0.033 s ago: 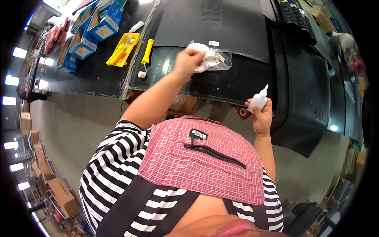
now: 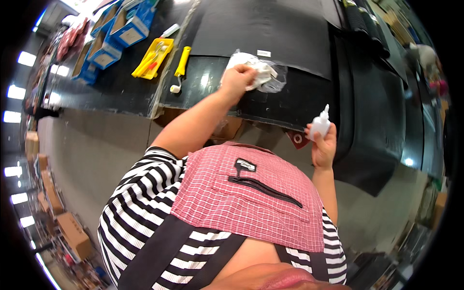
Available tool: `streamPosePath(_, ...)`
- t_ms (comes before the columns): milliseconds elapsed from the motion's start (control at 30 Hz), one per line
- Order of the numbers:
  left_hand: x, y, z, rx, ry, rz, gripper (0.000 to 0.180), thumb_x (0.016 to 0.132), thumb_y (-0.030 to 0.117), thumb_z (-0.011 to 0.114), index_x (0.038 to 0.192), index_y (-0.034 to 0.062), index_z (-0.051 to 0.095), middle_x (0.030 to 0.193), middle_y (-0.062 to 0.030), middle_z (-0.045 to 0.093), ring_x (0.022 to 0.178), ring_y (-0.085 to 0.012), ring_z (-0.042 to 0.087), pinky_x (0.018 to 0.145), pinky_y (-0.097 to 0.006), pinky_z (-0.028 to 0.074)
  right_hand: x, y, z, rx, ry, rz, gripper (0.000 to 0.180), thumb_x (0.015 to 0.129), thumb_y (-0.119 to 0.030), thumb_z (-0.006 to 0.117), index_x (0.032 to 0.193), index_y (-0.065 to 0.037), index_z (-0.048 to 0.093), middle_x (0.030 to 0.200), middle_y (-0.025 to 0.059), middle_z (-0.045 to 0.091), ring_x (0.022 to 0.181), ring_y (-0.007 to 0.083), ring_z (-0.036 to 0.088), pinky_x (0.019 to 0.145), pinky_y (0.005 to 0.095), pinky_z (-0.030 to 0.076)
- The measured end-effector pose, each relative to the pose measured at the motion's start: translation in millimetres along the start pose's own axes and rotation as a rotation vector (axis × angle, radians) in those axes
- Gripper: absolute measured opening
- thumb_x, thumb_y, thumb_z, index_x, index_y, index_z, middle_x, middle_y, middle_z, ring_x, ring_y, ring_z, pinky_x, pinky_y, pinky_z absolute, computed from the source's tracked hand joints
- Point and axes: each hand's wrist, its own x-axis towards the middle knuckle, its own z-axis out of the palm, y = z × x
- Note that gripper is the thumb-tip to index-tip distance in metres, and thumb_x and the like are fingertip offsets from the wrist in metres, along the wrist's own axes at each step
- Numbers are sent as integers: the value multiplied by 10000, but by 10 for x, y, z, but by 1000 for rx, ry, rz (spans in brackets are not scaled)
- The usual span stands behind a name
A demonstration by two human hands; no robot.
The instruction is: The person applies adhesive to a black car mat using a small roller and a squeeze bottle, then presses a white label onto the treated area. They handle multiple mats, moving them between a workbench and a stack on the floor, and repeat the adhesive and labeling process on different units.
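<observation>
My left hand (image 2: 237,82) reaches over the table, its fingers closed on a crumpled white cloth-like bundle (image 2: 261,72). Clear plastic film (image 2: 276,83) lies partly around that bundle and spreads out to its right. Off to the right, just past the table's front edge, my right hand (image 2: 325,147) is wrapped round a white squeeze bottle (image 2: 319,126). The bottle stands nearly upright, with its narrow nozzle pointing up. Left of the bundle lies a small paint roller (image 2: 182,65) with a yellow handle and a white head.
A black sheet (image 2: 261,29) with a small white label covers the far tabletop. Farther left are a yellow tray (image 2: 166,48) of tools and several blue boxes (image 2: 133,31). Black sheets (image 2: 372,121) hang over the table edge at right, below ribbed black rolls (image 2: 355,21).
My left hand has moved slightly right over the white bundle. The right hand still holds the bottle, and the whole view has shifted a little.
</observation>
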Motion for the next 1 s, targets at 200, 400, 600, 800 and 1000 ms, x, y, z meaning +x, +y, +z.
streamPosePath(200,-474,48,-13,156,32,150,215,906,191,773,976,-7,725,892,-55,705,829,-135,629,766,-288,504,-36,-157,-424,260,-51,-14,585,915,-198,786,1399,-75,479,1093,126,635,936,194,609,803,322,495)
streamPosePath(400,-300,243,-1324,1188,478,489,164,808,245,796,852,89,772,1095,-132,689,1061,-339,631,935,-442,499,72,-50,-354,365,-60,75,543,937,-204,763,1385,-67,489,1085,107,645,944,177,614,808,317,505)
streamPosePath(600,681,281,-1804,1496,327,-101,225,872,332,765,1006,151,775,1214,-149,664,1165,-362,632,990,-445,506,200,30,-77,317,-88,132,486,944,-249,754,1334,-67,528,1101,111,662,926,176,628,806,314,511)
streamPosePath(800,868,105,-1722,1436,393,189,159,922,215,683,1024,95,704,1098,-183,668,1065,-391,652,923,-482,515,85,-69,-162,533,24,123,587,900,-283,809,1336,-27,509,1019,77,609,825,131,539,707,272,440)
streamPosePath(1000,186,869,-1282,1274,216,339,117,940,139,684,954,34,635,1049,-156,663,1039,-352,644,922,-416,505,-33,-135,-221,622,73,86,634,862,-240,848,1332,11,505,967,70,555,739,108,429,653,252,370)
